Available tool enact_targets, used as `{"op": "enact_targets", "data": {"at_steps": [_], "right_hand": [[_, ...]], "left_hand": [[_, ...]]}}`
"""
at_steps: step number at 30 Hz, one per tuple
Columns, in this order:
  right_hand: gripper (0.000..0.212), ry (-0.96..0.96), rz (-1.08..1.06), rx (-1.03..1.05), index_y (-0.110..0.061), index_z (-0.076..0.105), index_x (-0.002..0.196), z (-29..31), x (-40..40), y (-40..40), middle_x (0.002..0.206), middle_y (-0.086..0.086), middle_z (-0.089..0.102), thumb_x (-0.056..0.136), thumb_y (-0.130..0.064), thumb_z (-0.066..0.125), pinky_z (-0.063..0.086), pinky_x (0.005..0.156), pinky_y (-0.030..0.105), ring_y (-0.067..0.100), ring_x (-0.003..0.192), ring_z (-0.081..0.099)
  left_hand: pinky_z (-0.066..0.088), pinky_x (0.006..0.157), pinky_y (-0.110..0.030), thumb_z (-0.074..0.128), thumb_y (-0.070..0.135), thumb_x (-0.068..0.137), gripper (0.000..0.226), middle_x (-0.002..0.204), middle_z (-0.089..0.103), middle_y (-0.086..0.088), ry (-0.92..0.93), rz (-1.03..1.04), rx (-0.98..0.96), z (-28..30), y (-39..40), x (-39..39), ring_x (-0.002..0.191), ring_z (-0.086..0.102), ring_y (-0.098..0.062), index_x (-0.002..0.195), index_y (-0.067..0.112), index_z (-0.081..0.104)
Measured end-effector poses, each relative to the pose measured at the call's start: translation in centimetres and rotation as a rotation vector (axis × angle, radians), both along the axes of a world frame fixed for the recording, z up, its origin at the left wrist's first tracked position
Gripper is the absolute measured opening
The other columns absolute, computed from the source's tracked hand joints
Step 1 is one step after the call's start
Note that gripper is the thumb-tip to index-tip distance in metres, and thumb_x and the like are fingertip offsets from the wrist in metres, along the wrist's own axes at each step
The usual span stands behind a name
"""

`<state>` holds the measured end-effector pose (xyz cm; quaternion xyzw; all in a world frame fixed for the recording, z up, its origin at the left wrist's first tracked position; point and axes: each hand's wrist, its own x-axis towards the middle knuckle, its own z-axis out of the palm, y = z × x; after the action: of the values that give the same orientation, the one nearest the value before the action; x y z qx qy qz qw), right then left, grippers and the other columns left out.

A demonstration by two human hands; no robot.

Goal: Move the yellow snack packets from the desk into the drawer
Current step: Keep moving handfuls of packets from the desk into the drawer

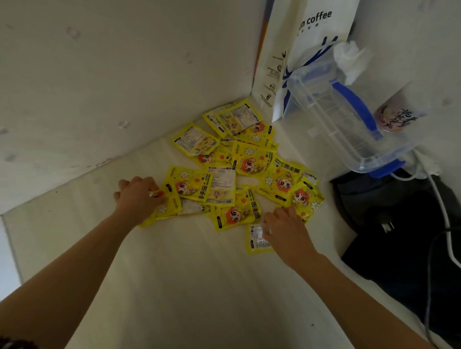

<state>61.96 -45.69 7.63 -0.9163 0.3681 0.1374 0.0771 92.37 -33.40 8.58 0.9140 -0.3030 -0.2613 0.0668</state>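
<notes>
both hands grip outer packets of the yellow pile (240, 169): left hand (139, 195) one edge, right hand (285, 229) the other.

White coffee bag (310, 44), clear blue-handled container (343, 122), pink cup (395, 114), black bag (398, 233)

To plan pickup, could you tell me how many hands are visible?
2: left hand grips a packet at the pile's left edge; right hand touches a separate nearer packet.

Pale walls (101, 66) meet in a corner behind a cream-white desk (180, 273) under dim light.
</notes>
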Motion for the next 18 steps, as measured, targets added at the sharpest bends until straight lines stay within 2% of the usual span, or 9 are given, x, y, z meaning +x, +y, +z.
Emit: {"op": "enact_targets", "data": {"at_steps": [3, 5, 6, 8, 9, 11, 14, 16, 18], "right_hand": [[0.015, -0.114, -0.056, 0.158, -0.013, 0.057, 0.098, 1.2, 0.2, 0.4, 0.089, 0.006, 0.062, 0.088, -0.024, 0.059, 0.048, 0.071, 0.039, 0.027, 0.086, 0.057], [0.014, -0.200, -0.144, 0.299, -0.012, 0.052, 0.098, 2.3, 0.9, 0.3, 0.085, 0.005, 0.059, 0.093, -0.025, 0.053, 0.046, 0.067, 0.037, 0.025, 0.080, 0.057], [0.014, -0.260, -0.195, 0.355, -0.011, 0.051, 0.097, 2.7, 1.4, 0.1, 0.081, 0.005, 0.058, 0.094, -0.025, 0.053, 0.044, 0.064, 0.036, 0.025, 0.076, 0.056], [0.014, -0.387, -0.324, 0.452, -0.009, 0.051, 0.097, 3.6, 2.7, -0.4, 0.078, 0.005, 0.057, 0.093, -0.022, 0.056, 0.044, 0.060, 0.035, 0.024, 0.070, 0.057], [0.015, -0.429, -0.407, 0.498, -0.009, 0.052, 0.097, 3.8, 3.6, -0.7, 0.078, 0.004, 0.056, 0.092, -0.022, 0.058, 0.045, 0.060, 0.034, 0.022, 0.069, 0.057], [0.014, -0.465, -0.552, 0.579, -0.009, 0.053, 0.097, 4.1, 5.4, -1.6, 0.078, -0.001, 0.055, 0.093, -0.022, 0.059, 0.043, 0.054, 0.028, 0.015, 0.065, 0.055], [0.014, -0.534, -0.698, 0.675, -0.009, 0.055, 0.094, 4.0, 8.2, -2.7, 0.074, -0.001, 0.053, 0.095, -0.023, 0.055, 0.042, 0.057, 0.027, 0.016, 0.066, 0.053], [0.013, -0.557, -0.794, 0.748, -0.010, 0.057, 0.094, 3.7, 9.8, -3.2, 0.072, -0.001, 0.052, 0.096, -0.022, 0.052, 0.042, 0.059, 0.028, 0.015, 0.064, 0.052], [0.012, -0.533, -0.834, 0.768, -0.012, 0.059, 0.092, 2.9, 11.3, -3.5, 0.072, 0.000, 0.054, 0.096, -0.022, 0.052, 0.042, 0.058, 0.028, 0.014, 0.063, 0.052]], "left_hand": [[0.026, 0.095, -0.042, 0.069, 0.039, 0.083, 0.030, 0.108, 0.061, -0.011, 0.037, 0.064, -0.042, 0.4, 1.2, -0.1, 0.122, 0.033, -0.032, 0.104, 0.018, 0.062], [0.025, 0.093, -0.040, 0.069, 0.036, 0.083, 0.021, 0.093, 0.063, -0.007, 0.050, 0.090, -0.096, 1.0, 1.8, -0.2, 0.118, 0.039, -0.027, 0.093, 0.019, 0.061], [0.025, 0.090, -0.038, 0.070, 0.033, 0.082, 0.016, 0.082, 0.063, -0.002, 0.050, 0.093, -0.127, 1.4, 2.0, -0.3, 0.109, 0.046, -0.024, 0.084, 0.020, 0.060], [0.029, 0.087, -0.036, 0.073, 0.028, 0.079, 0.020, 0.067, 0.060, 0.009, 0.077, 0.092, -0.187, 2.1, 2.2, -0.2, 0.078, 0.057, -0.012, 0.071, 0.020, 0.057], [0.035, 0.085, -0.035, 0.075, 0.027, 0.077, 0.021, 0.066, 0.060, 0.010, 0.104, 0.079, -0.216, 2.3, 2.2, -0.1, 0.070, 0.058, -0.012, 0.068, 0.019, 0.058], [0.044, 0.070, -0.028, 0.078, 0.023, 0.075, 0.022, 0.068, 0.065, 0.004, 0.180, 0.046, -0.276, 2.4, 2.1, 0.0, 0.070, 0.061, -0.018, 0.066, 0.017, 0.059], [0.040, 0.055, -0.018, 0.076, 0.015, 0.075, 0.017, 0.064, 0.065, 0.003, 0.237, 0.042, -0.358, 2.3, 1.4, -0.6, 0.064, 0.059, -0.012, 0.068, 0.016, 0.060], [0.042, 0.054, -0.018, 0.073, 0.014, 0.077, 0.015, 0.059, 0.066, 0.008, 0.297, 0.053, -0.384, 2.0, 0.9, -1.2, 0.058, 0.058, -0.001, 0.070, 0.021, 0.062], [0.042, 0.062, -0.025, 0.074, 0.016, 0.077, 0.011, 0.066, 0.066, 0.008, 0.301, 0.016, -0.354, 1.6, 0.6, -1.6, 0.063, 0.058, -0.006, 0.077, 0.021, 0.064]]}}
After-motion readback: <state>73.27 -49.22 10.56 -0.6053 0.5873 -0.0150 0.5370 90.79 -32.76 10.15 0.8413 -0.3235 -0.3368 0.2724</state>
